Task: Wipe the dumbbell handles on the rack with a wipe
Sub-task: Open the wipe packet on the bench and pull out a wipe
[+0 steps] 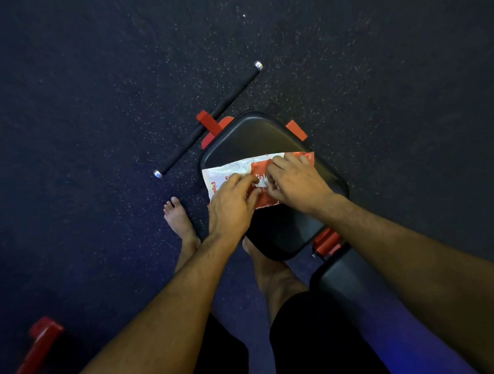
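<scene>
Red bar: a red metal bar slants across the lower-left corner of the dark speckled floor.
Foot bar: a black padded crossbar with silver end caps lies on the floor just beyond the bench.
Feet: a bare foot stands left of the bench; the other is partly hidden beneath the pad.
Left hand: the left hand rests on the wipes packet, fingers curled and pinching at its middle.
Wipes packet: the white-and-red packet lies flat across the black bench pad.
Right hand: the right hand pinches the packet's centre flap, fingertips meeting the left's.
</scene>
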